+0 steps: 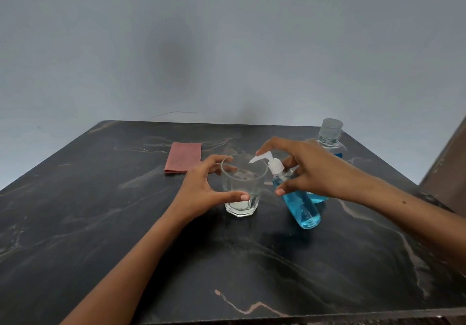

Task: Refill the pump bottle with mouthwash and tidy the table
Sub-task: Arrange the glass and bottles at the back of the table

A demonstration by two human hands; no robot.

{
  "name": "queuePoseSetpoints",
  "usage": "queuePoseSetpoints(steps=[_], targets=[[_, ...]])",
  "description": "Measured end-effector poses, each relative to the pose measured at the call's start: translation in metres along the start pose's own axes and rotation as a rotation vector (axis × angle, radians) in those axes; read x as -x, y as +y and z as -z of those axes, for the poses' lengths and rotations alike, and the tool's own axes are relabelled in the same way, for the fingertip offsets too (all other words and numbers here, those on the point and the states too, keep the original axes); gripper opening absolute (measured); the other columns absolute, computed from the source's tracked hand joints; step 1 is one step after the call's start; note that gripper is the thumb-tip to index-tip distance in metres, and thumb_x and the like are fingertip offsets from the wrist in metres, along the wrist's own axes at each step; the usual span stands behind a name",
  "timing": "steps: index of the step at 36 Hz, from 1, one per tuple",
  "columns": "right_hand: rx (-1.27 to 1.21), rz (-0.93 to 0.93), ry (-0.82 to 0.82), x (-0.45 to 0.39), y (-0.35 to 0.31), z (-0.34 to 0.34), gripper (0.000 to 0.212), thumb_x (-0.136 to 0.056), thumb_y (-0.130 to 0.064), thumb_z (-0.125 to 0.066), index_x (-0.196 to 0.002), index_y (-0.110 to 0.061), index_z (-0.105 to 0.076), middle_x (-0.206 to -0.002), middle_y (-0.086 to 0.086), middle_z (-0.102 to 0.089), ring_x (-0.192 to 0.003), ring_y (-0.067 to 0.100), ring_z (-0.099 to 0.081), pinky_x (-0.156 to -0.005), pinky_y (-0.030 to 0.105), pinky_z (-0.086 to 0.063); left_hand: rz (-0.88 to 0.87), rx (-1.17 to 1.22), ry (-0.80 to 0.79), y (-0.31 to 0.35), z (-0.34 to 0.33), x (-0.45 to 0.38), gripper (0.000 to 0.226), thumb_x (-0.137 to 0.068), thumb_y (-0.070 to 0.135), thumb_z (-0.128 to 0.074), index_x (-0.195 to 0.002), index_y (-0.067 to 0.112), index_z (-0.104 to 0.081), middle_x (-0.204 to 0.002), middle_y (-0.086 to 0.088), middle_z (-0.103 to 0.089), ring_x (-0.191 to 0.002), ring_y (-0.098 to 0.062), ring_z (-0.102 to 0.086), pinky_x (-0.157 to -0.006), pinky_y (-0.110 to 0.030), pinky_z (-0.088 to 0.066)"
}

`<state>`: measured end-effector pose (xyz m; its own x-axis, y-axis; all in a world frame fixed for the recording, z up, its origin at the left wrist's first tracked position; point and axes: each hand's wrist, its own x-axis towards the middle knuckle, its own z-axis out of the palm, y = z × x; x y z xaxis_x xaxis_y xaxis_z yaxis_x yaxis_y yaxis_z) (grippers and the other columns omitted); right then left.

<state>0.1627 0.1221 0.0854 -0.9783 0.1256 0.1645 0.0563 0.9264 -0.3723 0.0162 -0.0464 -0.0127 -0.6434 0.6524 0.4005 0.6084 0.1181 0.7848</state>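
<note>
On the dark marbled worktop (126, 223) the pump bottle (300, 201), a slim clear plastic one nearly full of blue mouthwash, is tilted toward a clear drinking glass (242, 186) so that its white pump nozzle (262, 159) hangs over the glass rim. The right hand (310, 170) has its grip closed around the bottle's neck and shoulder, thumb low on the front and forefinger stretched over the pump head, while the base seems to rest on the worktop. The left hand (201, 188) cups the glass, thumb pressed near its thick base and fingers curled behind the rim, a light steadying grip on the glass rather than a lift. Behind the right hand stands the larger mouthwash bottle (329, 135) with its clear ribbed cap on, and a folded reddish cloth (183, 157) lies well apart to the left. The pump bottle should feel moderately heavy for its size, liquid-filled and top-steady only while held; its smooth plastic wall would turn slippery if wet, so the neck just below the collar is the sound place to hold, leaving the forefinger free to press. The glass is rigid, breakable and smooth, heavy at the faceted base, best taken low around the wall. Judging from the blue level, the refill looks done and a test pump appears to be in hand; the glass looks empty or nearly so.
</note>
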Motion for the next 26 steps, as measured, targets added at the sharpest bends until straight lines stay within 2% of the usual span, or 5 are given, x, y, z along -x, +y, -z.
queuePoseSetpoints(steps=[6,17,20,24,26], targets=[[-0.056,-0.029,0.118,-0.003,-0.002,0.003,0.046,-0.071,-0.016,-0.082,-0.107,-0.033,-0.060,-0.086,0.005,-0.075,-0.080,0.013,-0.072,-0.066,0.024,-0.057,-0.001,0.004,0.004,0.002,-0.001,0.001,0.086,-0.046,0.064,-0.081,-0.122,0.035,-0.054,-0.106,0.023,-0.068,-0.103,0.013,-0.057,-0.081,-0.006,-0.037],[-0.094,0.045,0.081,0.011,-0.001,0.002,0.048,-0.077,-0.016,-0.076,-0.111,-0.042,-0.053,-0.096,-0.005,-0.072,-0.087,0.011,-0.070,-0.073,0.012,-0.055,0.000,-0.032,-0.004,0.003,0.000,0.001,0.087,-0.048,0.064,-0.081,-0.125,0.034,-0.052,-0.112,0.019,-0.067,-0.107,0.006,-0.057,-0.083,-0.006,-0.036],[-0.187,0.052,0.133,0.024,0.005,0.000,0.052,-0.082,-0.014,-0.071,-0.105,-0.053,-0.047,-0.097,-0.008,-0.066,-0.085,0.006,-0.070,-0.065,0.008,-0.054,-0.008,-0.033,-0.001,0.003,0.000,0.001,0.086,-0.049,0.063,-0.081,-0.125,0.034,-0.052,-0.111,0.021,-0.067,-0.107,0.007,-0.058,-0.083,-0.006,-0.036],[-0.261,0.046,0.264,0.042,0.010,-0.011,0.051,-0.086,-0.014,-0.066,-0.110,-0.052,-0.042,-0.106,-0.004,-0.066,-0.090,0.002,-0.068,-0.079,0.016,-0.057,-0.015,-0.022,0.010,0.004,-0.001,0.002,0.086,-0.048,0.067,-0.080,-0.123,0.035,-0.052,-0.109,0.022,-0.066,-0.105,0.011,-0.057,-0.084,-0.006,-0.037],[-0.276,0.043,0.323,0.049,0.012,-0.019,0.049,-0.088,-0.016,-0.064,-0.114,-0.051,-0.040,-0.111,-0.011,-0.065,-0.086,-0.010,-0.064,-0.076,0.006,-0.052,-0.013,-0.016,0.015,0.004,-0.002,0.003,0.087,-0.046,0.068,-0.080,-0.122,0.037,-0.051,-0.109,0.023,-0.066,-0.105,0.013,-0.056,-0.082,-0.004,-0.038]])
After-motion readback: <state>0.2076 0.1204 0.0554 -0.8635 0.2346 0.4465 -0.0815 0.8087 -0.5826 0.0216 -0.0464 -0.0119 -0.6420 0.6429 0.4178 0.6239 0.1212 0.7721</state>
